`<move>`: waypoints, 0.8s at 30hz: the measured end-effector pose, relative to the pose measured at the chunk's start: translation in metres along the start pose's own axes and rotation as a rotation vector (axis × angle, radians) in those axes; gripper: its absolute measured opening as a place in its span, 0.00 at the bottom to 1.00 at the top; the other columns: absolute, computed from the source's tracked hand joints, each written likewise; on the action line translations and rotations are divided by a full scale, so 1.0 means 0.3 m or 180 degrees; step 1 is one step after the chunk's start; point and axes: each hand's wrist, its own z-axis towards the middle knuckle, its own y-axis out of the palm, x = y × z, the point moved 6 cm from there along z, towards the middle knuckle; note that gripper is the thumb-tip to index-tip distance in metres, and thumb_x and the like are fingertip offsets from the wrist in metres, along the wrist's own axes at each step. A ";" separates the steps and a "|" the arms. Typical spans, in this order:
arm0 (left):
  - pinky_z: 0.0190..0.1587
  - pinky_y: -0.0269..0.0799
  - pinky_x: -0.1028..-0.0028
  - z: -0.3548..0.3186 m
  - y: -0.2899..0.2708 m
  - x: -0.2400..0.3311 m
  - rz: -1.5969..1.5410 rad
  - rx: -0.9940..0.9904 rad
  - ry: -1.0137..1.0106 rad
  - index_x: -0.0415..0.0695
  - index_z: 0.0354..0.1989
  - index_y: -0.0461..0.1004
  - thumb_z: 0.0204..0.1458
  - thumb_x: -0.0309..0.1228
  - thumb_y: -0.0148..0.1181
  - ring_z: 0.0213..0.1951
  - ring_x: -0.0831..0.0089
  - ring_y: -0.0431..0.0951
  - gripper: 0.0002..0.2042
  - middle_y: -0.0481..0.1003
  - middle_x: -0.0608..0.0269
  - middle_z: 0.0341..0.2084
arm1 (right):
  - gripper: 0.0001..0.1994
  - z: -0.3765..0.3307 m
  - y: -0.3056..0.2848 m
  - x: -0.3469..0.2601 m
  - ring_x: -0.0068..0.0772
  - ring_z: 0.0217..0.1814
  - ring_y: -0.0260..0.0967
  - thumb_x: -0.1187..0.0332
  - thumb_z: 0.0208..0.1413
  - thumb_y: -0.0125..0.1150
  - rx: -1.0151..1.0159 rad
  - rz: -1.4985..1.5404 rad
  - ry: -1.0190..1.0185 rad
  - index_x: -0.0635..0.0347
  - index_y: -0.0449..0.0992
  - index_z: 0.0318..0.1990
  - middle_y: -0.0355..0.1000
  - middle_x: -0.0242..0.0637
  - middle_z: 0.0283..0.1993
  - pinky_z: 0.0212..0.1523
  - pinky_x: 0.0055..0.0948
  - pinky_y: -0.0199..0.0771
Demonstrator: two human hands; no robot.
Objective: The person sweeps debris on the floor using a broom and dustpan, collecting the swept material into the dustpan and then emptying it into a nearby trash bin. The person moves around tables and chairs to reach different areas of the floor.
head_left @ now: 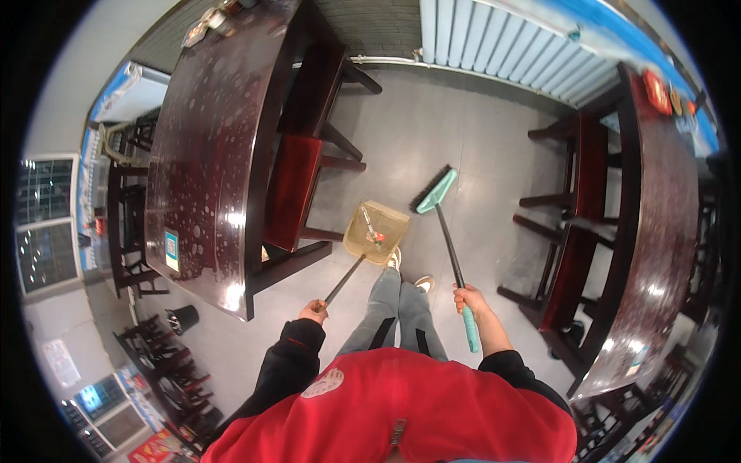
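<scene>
My left hand (312, 312) grips the dark handle of a translucent yellow dustpan (377, 231), which rests on the grey floor just ahead of my feet with a small piece of litter in it. My right hand (470, 297) holds a long broom (434, 192) by its green grip. Its green head with black bristles lies on the floor just right of the dustpan. My grey trousers and shoes show between the two handles.
A long dark wooden table (202, 154) with red benches (292, 191) stands at the left. Another dark table (662, 231) and bench (575, 231) stand at the right. A white radiator (502, 46) lines the far wall. A black bin (182, 318) sits lower left.
</scene>
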 end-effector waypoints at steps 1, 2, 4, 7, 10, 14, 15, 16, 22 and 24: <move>0.26 0.61 0.79 0.052 0.012 0.009 0.0063 -0.0062 0.0086 0.45 0.29 0.68 0.36 0.24 0.51 0.22 0.78 0.67 0.08 0.69 0.68 0.19 | 0.05 -0.014 0.027 -0.060 0.19 0.10 0.50 0.73 0.42 0.52 0.0022 -0.0174 -0.0039 0.57 0.62 0.28 0.57 0.28 0.14 0.10 0.20 0.53; 0.31 0.64 0.77 0.106 0.026 0.022 0.0120 -0.0136 0.0116 0.45 0.29 0.68 0.38 0.26 0.52 0.25 0.75 0.70 0.07 0.70 0.67 0.19 | 0.05 -0.021 0.063 -0.123 0.19 0.10 0.50 0.73 0.42 0.52 -0.0040 -0.0295 -0.0074 0.57 0.62 0.27 0.57 0.28 0.15 0.10 0.20 0.53; 0.32 0.65 0.76 0.201 0.041 0.065 0.0528 -0.0011 0.0145 0.44 0.28 0.68 0.40 0.29 0.50 0.26 0.71 0.71 0.06 0.71 0.61 0.20 | 0.05 -0.010 0.150 -0.225 0.20 0.10 0.51 0.74 0.41 0.52 -0.0034 -0.0580 -0.0112 0.58 0.62 0.26 0.57 0.29 0.15 0.10 0.20 0.53; 0.30 0.65 0.75 0.313 0.037 0.191 0.1058 0.0324 0.0257 0.41 0.28 0.68 0.43 0.31 0.51 0.25 0.71 0.71 0.07 0.71 0.60 0.19 | 0.05 0.109 0.315 -0.405 0.23 0.09 0.54 0.75 0.40 0.51 0.0079 -0.1244 -0.0397 0.59 0.61 0.25 0.58 0.31 0.14 0.09 0.23 0.54; 0.32 0.66 0.72 0.352 0.015 0.273 0.1084 0.0149 0.0021 0.41 0.29 0.68 0.44 0.35 0.49 0.28 0.61 0.72 0.10 0.72 0.53 0.22 | 0.04 0.287 0.477 -0.577 0.24 0.09 0.55 0.75 0.39 0.50 0.0200 -0.1833 -0.0604 0.60 0.62 0.25 0.58 0.32 0.13 0.08 0.25 0.55; 0.31 0.66 0.69 0.398 -0.072 0.384 0.1192 0.0123 -0.0051 0.44 0.29 0.70 0.43 0.36 0.49 0.28 0.60 0.72 0.10 0.72 0.54 0.21 | 0.05 0.556 0.687 -0.783 0.22 0.09 0.54 0.74 0.40 0.51 -0.0016 -0.2068 -0.0473 0.58 0.63 0.27 0.58 0.30 0.14 0.09 0.24 0.54; 0.31 0.67 0.69 0.404 -0.090 0.403 0.1179 0.0111 -0.0053 0.44 0.28 0.70 0.42 0.36 0.49 0.27 0.61 0.72 0.10 0.72 0.55 0.21 | 0.04 0.622 0.734 -0.824 0.23 0.09 0.54 0.75 0.39 0.50 -0.0043 -0.2086 -0.0440 0.60 0.63 0.26 0.58 0.31 0.14 0.09 0.24 0.54; 0.31 0.67 0.69 0.412 -0.107 0.422 0.1181 0.0138 -0.0078 0.44 0.28 0.71 0.42 0.36 0.49 0.27 0.61 0.72 0.10 0.72 0.55 0.21 | 0.04 0.685 0.783 -0.857 0.22 0.09 0.53 0.74 0.40 0.50 -0.0125 -0.1932 -0.0404 0.59 0.63 0.25 0.57 0.30 0.13 0.09 0.24 0.53; 0.30 0.67 0.70 0.412 -0.104 0.492 0.1128 0.0180 -0.0153 0.46 0.24 0.70 0.41 0.33 0.50 0.26 0.63 0.73 0.06 0.72 0.58 0.20 | 0.05 0.990 1.114 -0.891 0.20 0.08 0.47 0.71 0.47 0.49 -0.0772 -0.0379 -0.0050 0.56 0.60 0.25 0.54 0.28 0.13 0.08 0.22 0.49; 0.30 0.67 0.71 0.411 -0.107 0.499 0.1093 0.0226 -0.0253 0.46 0.24 0.71 0.40 0.32 0.51 0.25 0.64 0.73 0.05 0.72 0.59 0.19 | 0.05 1.063 1.186 -0.900 0.18 0.08 0.45 0.68 0.49 0.48 -0.0631 -0.0125 -0.0238 0.55 0.60 0.27 0.53 0.26 0.13 0.08 0.20 0.48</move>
